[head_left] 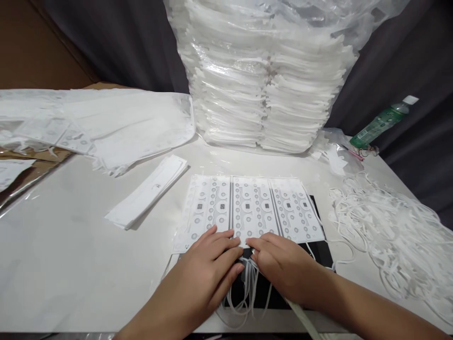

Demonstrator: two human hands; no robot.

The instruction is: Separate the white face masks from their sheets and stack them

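A white sheet point(247, 203) printed with grey circles and small dark squares lies on a black board point(320, 252). My left hand point(208, 264) rests on its near edge, fingers stretched out and lying fairly flat. Beside it my right hand point(279, 262) is closed, with the index fingertip on the same edge and the other fingers curled under. Whatever its fingers pinch is mostly hidden. Thin white cords point(250, 283) hang in loops from the edge between both hands. A pale strip point(300, 316) runs from beneath my right wrist toward the front.
Loose white cords point(406, 241) lie heaped on the right. At the back stands a clear bag of stacked white pieces point(262, 85). Folded white strips point(148, 191) and more white sheets point(130, 118) lie left. A green bottle point(382, 123) leans at the back right.
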